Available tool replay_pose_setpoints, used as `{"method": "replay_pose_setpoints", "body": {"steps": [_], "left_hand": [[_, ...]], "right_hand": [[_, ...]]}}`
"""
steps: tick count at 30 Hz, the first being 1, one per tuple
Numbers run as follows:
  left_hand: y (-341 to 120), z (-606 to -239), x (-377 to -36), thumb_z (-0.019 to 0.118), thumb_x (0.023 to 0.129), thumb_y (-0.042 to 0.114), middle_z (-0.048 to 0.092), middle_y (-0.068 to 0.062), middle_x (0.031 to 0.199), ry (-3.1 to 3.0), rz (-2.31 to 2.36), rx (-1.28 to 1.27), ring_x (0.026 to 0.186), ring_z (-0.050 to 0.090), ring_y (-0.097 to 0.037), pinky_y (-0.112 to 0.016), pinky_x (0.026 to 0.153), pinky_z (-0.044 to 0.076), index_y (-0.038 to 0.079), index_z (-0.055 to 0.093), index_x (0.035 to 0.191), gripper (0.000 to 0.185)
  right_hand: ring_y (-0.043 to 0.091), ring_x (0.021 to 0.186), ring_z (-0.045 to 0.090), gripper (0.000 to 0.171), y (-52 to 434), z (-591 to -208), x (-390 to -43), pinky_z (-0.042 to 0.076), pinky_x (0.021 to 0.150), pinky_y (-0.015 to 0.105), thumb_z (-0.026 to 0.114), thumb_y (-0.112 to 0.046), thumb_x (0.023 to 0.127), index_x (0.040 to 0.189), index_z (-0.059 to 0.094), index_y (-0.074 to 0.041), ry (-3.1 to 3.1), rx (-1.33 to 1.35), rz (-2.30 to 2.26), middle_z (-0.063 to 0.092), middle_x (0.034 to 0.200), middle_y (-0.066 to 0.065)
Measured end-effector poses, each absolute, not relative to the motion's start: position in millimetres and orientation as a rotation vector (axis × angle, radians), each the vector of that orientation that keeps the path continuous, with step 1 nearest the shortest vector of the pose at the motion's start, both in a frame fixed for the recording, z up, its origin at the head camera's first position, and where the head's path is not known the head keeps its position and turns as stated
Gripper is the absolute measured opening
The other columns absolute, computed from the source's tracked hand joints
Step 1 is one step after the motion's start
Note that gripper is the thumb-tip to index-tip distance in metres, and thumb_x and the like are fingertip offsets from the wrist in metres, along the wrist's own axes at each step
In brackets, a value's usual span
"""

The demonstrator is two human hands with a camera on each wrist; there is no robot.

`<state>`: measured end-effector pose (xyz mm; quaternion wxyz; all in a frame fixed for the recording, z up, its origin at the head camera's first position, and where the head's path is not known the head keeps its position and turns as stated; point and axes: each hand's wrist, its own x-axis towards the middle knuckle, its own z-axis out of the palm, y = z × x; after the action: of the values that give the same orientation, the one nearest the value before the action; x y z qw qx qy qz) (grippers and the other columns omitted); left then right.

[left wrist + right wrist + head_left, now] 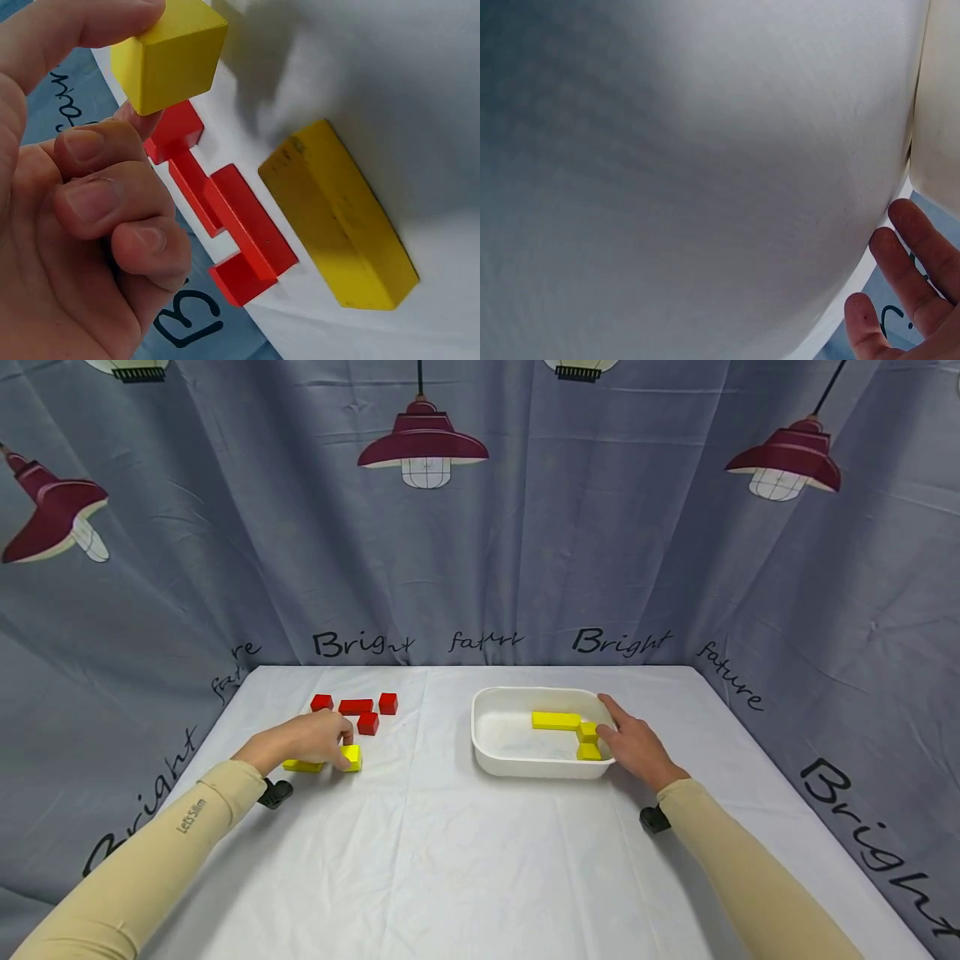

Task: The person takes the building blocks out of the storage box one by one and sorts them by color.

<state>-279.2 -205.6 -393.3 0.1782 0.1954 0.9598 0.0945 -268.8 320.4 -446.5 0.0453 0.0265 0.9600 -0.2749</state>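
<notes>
Our left hand (311, 742) pinches the yellow cube (351, 757), well left of the tray (495, 762); our right hand (637, 745), fingers relaxed, rests on the tray's right rim.

Yellow cube (169, 60), pinched, beside red blocks (225, 217)

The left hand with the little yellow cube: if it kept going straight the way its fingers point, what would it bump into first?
Probably the nearest red block. The left hand pinches the yellow cube, and its fingers point right and slightly away, toward the red blocks just beyond. Depth is hard to judge, so it might slide past toward the white tray.
</notes>
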Motion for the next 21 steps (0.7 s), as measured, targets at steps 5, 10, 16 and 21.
{"method": "replay_pose_setpoints", "body": {"steps": [5, 10, 16, 21], "left_hand": [[-207.8, -395.1, -279.4, 0.081, 0.081, 0.031, 0.064, -0.001, 0.09, 2.715, 0.266, 0.537, 0.079, 0.056, -0.019, -0.035, 0.069, 0.048, 0.013, 0.068, 0.095, 0.026], [-208.9, -399.0, -280.3, 0.081, 0.08, 0.03, 0.065, -0.003, 0.093, 2.715, 0.259, 0.501, 0.081, 0.056, -0.02, -0.036, 0.071, 0.05, 0.012, 0.067, 0.098, 0.028], [-208.9, -400.6, -279.8, 0.081, 0.08, 0.029, 0.066, -0.003, 0.097, 2.723, 0.248, 0.492, 0.084, 0.056, -0.02, -0.037, 0.071, 0.05, 0.012, 0.068, 0.099, 0.029], [-208.9, -399.5, -279.5, 0.08, 0.081, 0.027, 0.066, -0.003, 0.099, 2.725, 0.247, 0.49, 0.086, 0.056, -0.021, -0.039, 0.074, 0.051, 0.012, 0.069, 0.101, 0.028]], "right_hand": [[0.047, 0.142, 0.035, 0.067, 320.1, -446.1, -268.6, 0.027, 0.113, 0.067, 0.036, -0.037, 0.104, 0.163, 0.006, -0.028, 2.934, 0.079, -0.845, 0.026, 0.163, 0.022], [0.049, 0.143, 0.033, 0.067, 320.1, -445.8, -267.6, 0.026, 0.113, 0.068, 0.036, -0.038, 0.104, 0.163, 0.004, -0.028, 2.919, 0.092, -0.847, 0.025, 0.164, 0.022], [0.049, 0.142, 0.034, 0.067, 320.5, -446.7, -267.8, 0.026, 0.113, 0.069, 0.035, -0.038, 0.104, 0.163, 0.005, -0.028, 2.928, 0.089, -0.836, 0.025, 0.163, 0.022], [0.049, 0.143, 0.033, 0.067, 320.9, -446.3, -268.3, 0.026, 0.113, 0.069, 0.036, -0.038, 0.104, 0.163, 0.006, -0.028, 2.94, 0.079, -0.828, 0.026, 0.163, 0.022]]}}
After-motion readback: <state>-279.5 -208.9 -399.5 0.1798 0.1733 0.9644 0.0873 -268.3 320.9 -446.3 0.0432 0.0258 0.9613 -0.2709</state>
